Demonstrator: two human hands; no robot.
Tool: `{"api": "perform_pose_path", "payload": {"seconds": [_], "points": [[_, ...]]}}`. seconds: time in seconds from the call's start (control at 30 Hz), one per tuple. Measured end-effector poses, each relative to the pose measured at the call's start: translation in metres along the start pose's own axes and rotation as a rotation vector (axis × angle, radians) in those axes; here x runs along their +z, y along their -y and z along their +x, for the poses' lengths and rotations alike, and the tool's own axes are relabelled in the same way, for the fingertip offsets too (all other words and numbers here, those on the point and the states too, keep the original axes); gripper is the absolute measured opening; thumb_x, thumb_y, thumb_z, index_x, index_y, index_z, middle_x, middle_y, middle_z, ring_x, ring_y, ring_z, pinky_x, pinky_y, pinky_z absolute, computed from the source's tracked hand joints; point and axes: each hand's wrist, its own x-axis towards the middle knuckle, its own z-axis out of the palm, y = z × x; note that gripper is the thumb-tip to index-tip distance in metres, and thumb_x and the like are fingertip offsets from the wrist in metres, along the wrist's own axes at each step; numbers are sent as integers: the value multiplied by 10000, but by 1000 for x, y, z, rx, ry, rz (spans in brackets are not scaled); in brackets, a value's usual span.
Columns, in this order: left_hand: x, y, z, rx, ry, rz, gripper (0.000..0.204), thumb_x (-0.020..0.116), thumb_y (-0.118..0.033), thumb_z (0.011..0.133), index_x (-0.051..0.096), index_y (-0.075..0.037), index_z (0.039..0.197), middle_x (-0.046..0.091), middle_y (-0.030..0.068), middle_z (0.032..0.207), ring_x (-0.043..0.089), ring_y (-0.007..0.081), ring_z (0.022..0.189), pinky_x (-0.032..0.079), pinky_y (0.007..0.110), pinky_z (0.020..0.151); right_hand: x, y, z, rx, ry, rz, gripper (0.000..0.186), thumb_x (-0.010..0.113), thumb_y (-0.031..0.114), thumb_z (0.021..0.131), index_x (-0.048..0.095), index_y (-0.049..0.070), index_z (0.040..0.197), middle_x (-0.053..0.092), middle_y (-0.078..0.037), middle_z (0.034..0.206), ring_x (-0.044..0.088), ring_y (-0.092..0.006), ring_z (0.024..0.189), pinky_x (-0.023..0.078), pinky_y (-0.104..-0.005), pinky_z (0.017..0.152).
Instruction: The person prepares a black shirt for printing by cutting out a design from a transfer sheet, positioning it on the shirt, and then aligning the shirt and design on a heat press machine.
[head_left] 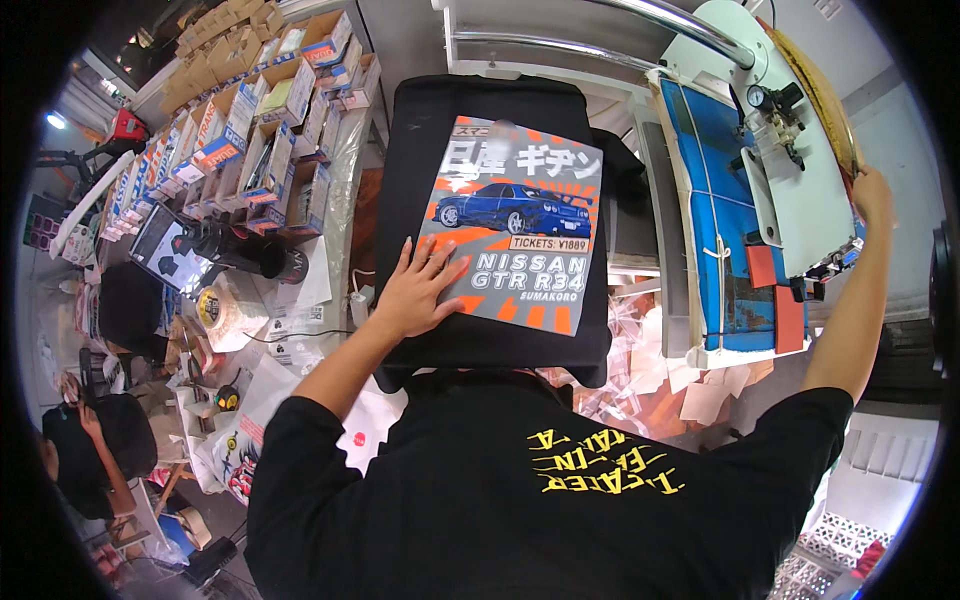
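A printed sheet [520, 228] with a blue car, orange rays on grey and white lettering lies slightly tilted on a black shirt [412, 140]. The shirt is spread over a flat platen in front of me. My left hand [421, 290] rests on the sheet's lower left edge, fingers spread. Far to the right, my right arm stretches out to a press machine [715, 150]. There my right hand [872, 197] is curled at the machine's outer edge, by a yellowish rim [815, 75]. What its fingers grip is too small to make out.
Open cardboard boxes [285, 92] crowd a table at the left, with a tablet [172, 248] and a tape roll [222, 308]. A metal bar [560, 46] spans the back. Another person [110, 450] is at the lower left. Loose papers [715, 392] lie on the floor.
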Motion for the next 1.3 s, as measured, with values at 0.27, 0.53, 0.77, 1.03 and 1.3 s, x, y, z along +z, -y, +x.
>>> {"api": "perform_pose_path", "payload": {"seconds": [0.27, 0.53, 0.77, 1.03, 1.3], "points": [[17, -10, 8, -218, -106, 56, 634, 571, -488, 916, 446, -188, 1460, 353, 124, 1553, 221, 373, 1469, 113, 589, 1183, -53, 89, -130, 148, -661, -94, 389, 493, 346, 958, 651, 151, 1254, 668, -148, 1212, 630, -324, 1133, 470, -442, 969], [15, -4, 12, -195, -232, -28, 563, 625, -370, 902, 504, -124, 1393, 411, 164, 1500, 306, 391, 1425, 144, 587, 1177, 108, 289, -377, -761, -76, 893, 304, 754, 237, 804, 684, 55, 1038, 655, -140, 1103, 584, -345, 1073, 452, -437, 945], [5, 19, -33, -158, -240, -83, 459, 672, -267, 867, 583, -139, 1299, 482, 161, 1425, 369, 406, 1376, 197, 616, 1144, 135, 310, -449, -506, 128, 903, 527, 734, 384, 836, 615, 124, 1279, 509, -165, 1386, 451, -381, 1293, 327, -515, 1085], [1, -4, -53, -210, -107, 72, 651, 645, -513, 848, 508, -252, 1429, 341, 140, 1556, 240, 431, 1442, 240, 617, 1113, 127, 309, -464, -676, 252, 488, 728, 569, 629, 861, 411, 282, 1482, 256, -128, 1588, 177, -373, 1474, 213, -630, 1126], [6, -3, -51, -205, -247, -45, 583, 699, -417, 814, 575, -204, 1343, 465, 127, 1414, 333, 413, 1381, 304, 601, 1073, 142, 305, -467, -668, 22, 743, 543, 744, 411, 783, 615, 177, 1256, 499, -103, 1367, 390, -371, 1343, 353, -550, 1054]]}}
